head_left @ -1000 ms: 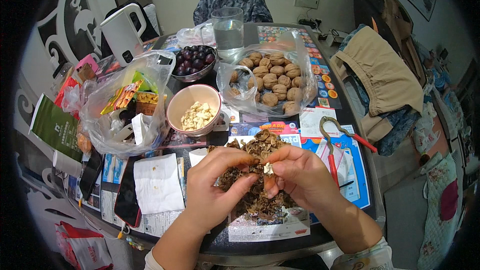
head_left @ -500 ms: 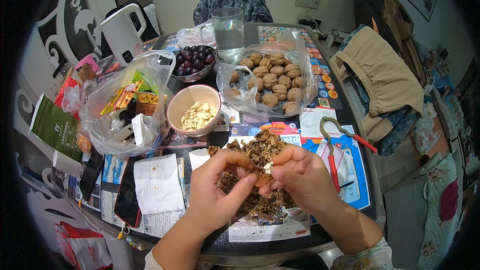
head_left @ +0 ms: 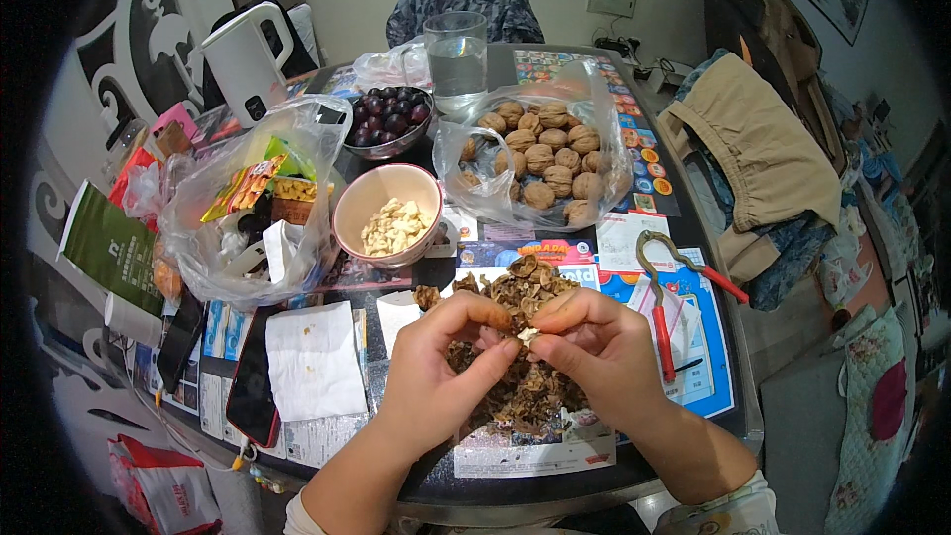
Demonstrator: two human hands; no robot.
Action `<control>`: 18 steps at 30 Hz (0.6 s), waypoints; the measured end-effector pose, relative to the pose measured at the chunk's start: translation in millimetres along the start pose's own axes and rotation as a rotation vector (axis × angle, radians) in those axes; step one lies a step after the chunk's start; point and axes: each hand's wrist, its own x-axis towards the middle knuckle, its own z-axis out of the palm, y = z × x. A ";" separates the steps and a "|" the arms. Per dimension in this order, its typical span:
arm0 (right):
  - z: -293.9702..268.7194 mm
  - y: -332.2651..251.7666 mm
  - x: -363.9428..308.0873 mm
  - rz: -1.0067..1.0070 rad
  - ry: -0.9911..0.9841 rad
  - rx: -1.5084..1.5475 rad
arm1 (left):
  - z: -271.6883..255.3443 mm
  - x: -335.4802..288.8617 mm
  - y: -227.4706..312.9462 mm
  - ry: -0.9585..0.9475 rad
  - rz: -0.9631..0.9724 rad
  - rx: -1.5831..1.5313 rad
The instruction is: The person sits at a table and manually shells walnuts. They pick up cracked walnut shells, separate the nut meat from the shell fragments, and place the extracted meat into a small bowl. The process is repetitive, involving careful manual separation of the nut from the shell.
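Over a heap of broken walnut shells [head_left: 525, 401], my two hands meet with their fingertips close together. Between them is a small pale walnut kernel [head_left: 528, 335]. My right hand [head_left: 604, 355] pinches it between thumb and forefinger. The thumb and fingers of my left hand [head_left: 444, 362] are closed at the kernel's other side, and their tips partly hide it. Beyond my hands stands a cream bowl with a reddish rim [head_left: 340, 220], holding peeled kernel pieces [head_left: 398, 228]. Whole walnuts [head_left: 540, 159] lie in an open clear plastic bag [head_left: 466, 196] behind the heap.
A red-handled plier-type nutcracker [head_left: 662, 332] lies at the right. Left are a white napkin [head_left: 315, 362], a phone [head_left: 255, 386] and a plastic bag of packets [head_left: 198, 263]. Farther back stand a bowl of dark grapes [head_left: 391, 121], a glass jug of water [head_left: 458, 74] and a white kettle [head_left: 243, 69].
My left fingertips have come up against the kernel, which has shifted slightly left and down with my right fingers. The things on the table stay where they were.
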 end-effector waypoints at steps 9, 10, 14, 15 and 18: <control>-5.8 9.3 1.8 -0.356 0.045 -0.533 | 7.3 -3.4 7.0 0.156 -0.014 0.217; -5.1 9.2 1.8 -0.369 0.050 -0.549 | 8.0 -3.6 5.3 0.163 0.024 0.237; -4.7 11.5 2.1 -0.335 0.063 -0.504 | 7.9 -2.8 2.8 0.171 0.151 0.348; -5.0 12.6 2.4 -0.327 0.063 -0.485 | 7.6 -2.8 4.1 0.160 0.147 0.365; -3.7 13.0 1.4 -0.228 0.073 -0.360 | 6.9 -3.5 7.6 0.138 0.145 0.390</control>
